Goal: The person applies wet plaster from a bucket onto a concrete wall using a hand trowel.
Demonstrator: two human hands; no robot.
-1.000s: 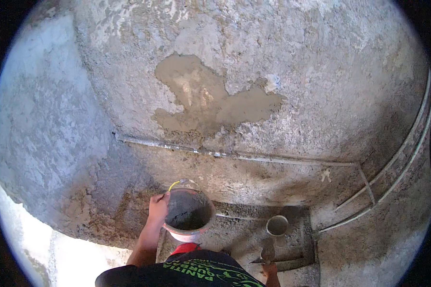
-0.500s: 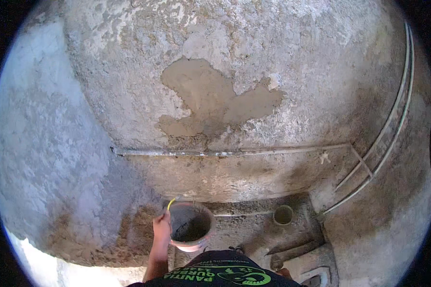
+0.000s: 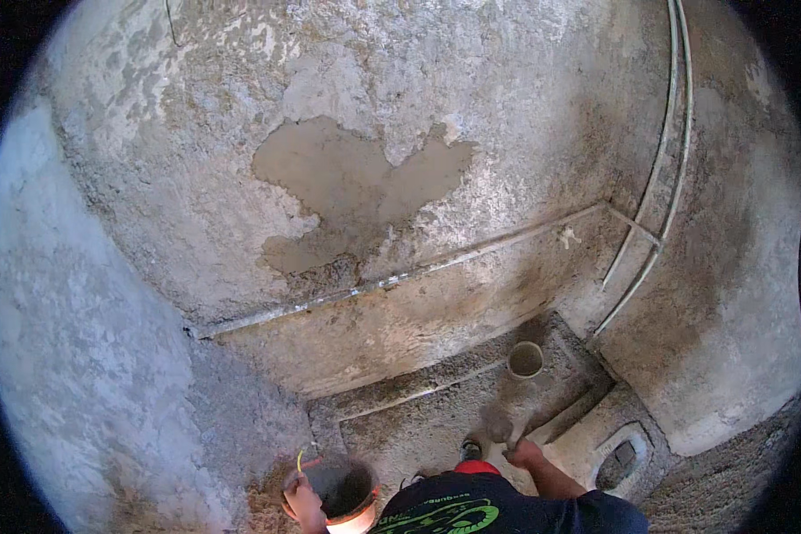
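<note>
My left hand (image 3: 303, 500) is closed at the left side of an orange bucket (image 3: 363, 511), where a thin yellow curved piece, seemingly of its handle, sticks up. Grey mortar (image 3: 345, 485) lies inside the bucket. On the other side of my body, my right hand (image 3: 525, 453) is closed round a tool with a dark rounded end (image 3: 497, 424). That end looks like a small trowel blade but is blurred. Beyond it on the floor stands a smaller pale bucket (image 3: 525, 360). A wet mortar patch (image 3: 347, 178) covers part of the rough wall.
A ledge-like strip (image 3: 400, 278) runs along the wall's lower part. Two pale pipes (image 3: 678, 160) come down at the right corner. A squat toilet pan (image 3: 620, 460) is set in the floor at the right. A low raised border (image 3: 578, 411) edges the floor.
The view has turned and shifted. My left hand and the orange bucket now appear lower in it. My right hand, barely seen before, now reaches out with the dark-ended tool.
</note>
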